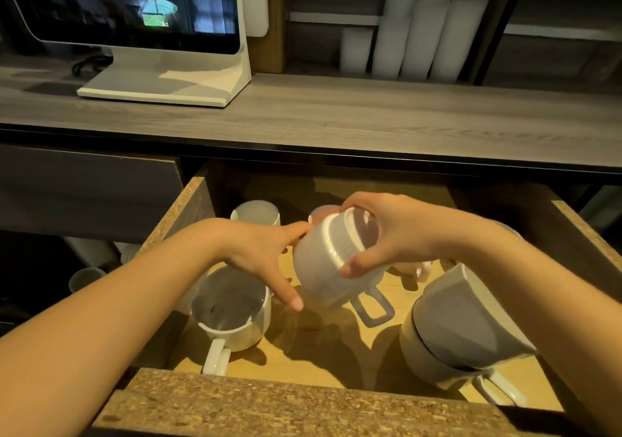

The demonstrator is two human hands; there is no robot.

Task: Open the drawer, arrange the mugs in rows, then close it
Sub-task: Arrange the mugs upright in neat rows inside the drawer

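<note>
The drawer stands pulled out below the counter, with white mugs inside. My right hand grips an upside-down white mug by its base, held tilted above the drawer floor with its handle pointing toward me. My left hand rests its fingers against that mug's left side. An upright mug stands at the front left. Two stacked mugs lean at the front right. Another upside-down mug sits at the back left. More mugs lie partly hidden behind my hands.
A wooden counter runs above the drawer, carrying a white-framed screen on a stand. Stacks of white cups stand on the shelf behind. Cups show on a lower shelf at the left.
</note>
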